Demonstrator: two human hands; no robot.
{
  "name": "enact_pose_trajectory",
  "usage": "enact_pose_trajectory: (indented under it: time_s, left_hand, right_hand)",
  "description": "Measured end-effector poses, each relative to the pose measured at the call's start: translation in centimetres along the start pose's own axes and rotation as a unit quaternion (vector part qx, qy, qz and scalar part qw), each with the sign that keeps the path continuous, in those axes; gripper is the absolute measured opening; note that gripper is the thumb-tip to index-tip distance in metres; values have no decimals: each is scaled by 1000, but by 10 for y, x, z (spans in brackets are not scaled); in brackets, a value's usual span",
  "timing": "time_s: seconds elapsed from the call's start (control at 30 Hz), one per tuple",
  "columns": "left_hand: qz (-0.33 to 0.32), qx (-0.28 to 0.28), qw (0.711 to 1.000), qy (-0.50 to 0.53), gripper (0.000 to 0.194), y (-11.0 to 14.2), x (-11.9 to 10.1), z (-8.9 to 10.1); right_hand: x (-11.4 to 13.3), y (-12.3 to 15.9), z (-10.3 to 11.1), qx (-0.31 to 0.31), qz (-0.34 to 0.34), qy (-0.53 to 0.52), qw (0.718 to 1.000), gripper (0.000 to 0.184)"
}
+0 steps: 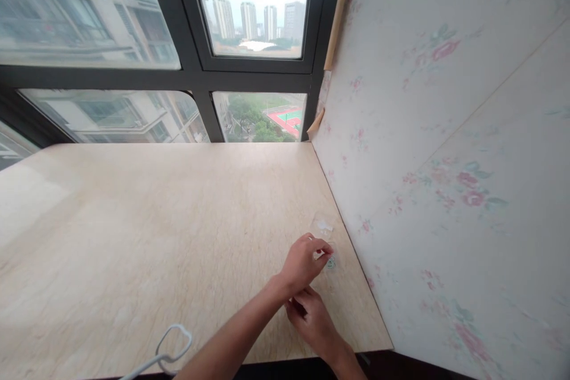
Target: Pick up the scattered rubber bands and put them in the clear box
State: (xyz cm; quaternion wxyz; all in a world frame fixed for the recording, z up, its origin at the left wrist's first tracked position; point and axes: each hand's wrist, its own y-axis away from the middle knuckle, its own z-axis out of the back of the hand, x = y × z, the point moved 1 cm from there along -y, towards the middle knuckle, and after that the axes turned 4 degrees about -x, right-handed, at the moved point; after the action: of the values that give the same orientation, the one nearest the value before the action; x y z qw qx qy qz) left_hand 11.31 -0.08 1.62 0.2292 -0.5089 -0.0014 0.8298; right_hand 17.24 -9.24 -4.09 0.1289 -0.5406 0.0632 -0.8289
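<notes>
My left hand (307,260) reaches out over the sill, with thumb and index finger pinched together. Its fingertips touch or hover just over a small clear container (331,262) with something greenish in it; whatever they pinch is too small to make out. Just beyond them lies a clear plastic piece (323,224), perhaps a lid. Nearer to me, my right hand (313,319) is closed, its fingers curled beneath my left wrist. Anything it holds is hidden.
A white cable (175,356) loops at the front edge of the pale marble-look sill (155,237). A flowered papered wall (445,160) bounds the right side. Dark window frames (196,77) stand at the back, beside peeling brown trim (317,122).
</notes>
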Motion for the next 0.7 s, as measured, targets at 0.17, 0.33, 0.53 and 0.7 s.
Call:
enact_pose_trajectory:
  time_s: [0.17, 0.33, 0.53, 0.7]
  left_hand:
    - [-27, 49, 998, 3, 15, -5, 2, -1]
    - [12, 10, 999, 48, 14, -1, 9, 5]
    - [83, -113, 988, 58, 14, 24, 47, 30]
    - [125, -173, 976, 45, 18, 50, 75, 54]
  right_hand:
    - [-3, 0, -1, -2, -19, 6, 1000, 16]
    - [7, -4, 1, 9, -2, 2, 1000, 18]
    - [15, -8, 9, 31, 12, -42, 999, 35]
    - [9, -5, 9, 1, 4, -67, 998, 34]
